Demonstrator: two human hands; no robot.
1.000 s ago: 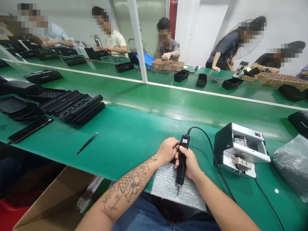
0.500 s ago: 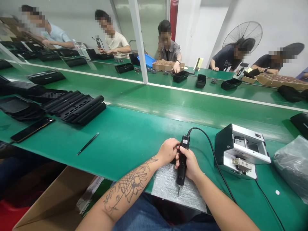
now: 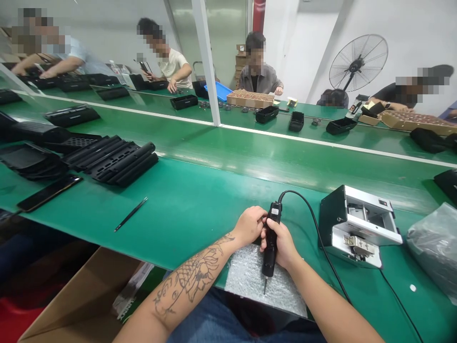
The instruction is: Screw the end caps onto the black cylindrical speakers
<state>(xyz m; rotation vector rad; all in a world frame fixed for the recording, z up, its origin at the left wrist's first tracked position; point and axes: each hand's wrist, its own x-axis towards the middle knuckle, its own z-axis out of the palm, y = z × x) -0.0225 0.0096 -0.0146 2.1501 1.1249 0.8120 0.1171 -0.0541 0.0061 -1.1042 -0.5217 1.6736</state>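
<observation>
My right hand (image 3: 282, 240) is wrapped round a black electric screwdriver (image 3: 272, 238), its bit pointing down and toward me over a silvery bubble-foam sheet (image 3: 243, 274) at the bench edge. Close against the tool's upper left side is my left hand (image 3: 252, 224), fingers curled and closed. Its fingertips are hidden behind the screwdriver, and a bit of something dark shows beneath the hand. A black cord (image 3: 314, 221) loops from the top of the tool to the right. To the left lie black tweezers (image 3: 131, 214) on the green bench (image 3: 189, 205).
A screw feeder machine (image 3: 360, 226) stands right, beside a plastic bag (image 3: 433, 247). Black grille panels (image 3: 114, 159) and a phone (image 3: 50, 191) lie left. A white post (image 3: 207, 62) rises midway. Co-workers sit across the belt (image 3: 243, 147), near black housings (image 3: 267, 114). Below sits a cardboard box (image 3: 82, 295).
My hands and the screwdriver stay nearly still. Across the belt, the middle co-worker has drawn a hand back from a black housing, and another has bent lower, leaving the fan more visible.
</observation>
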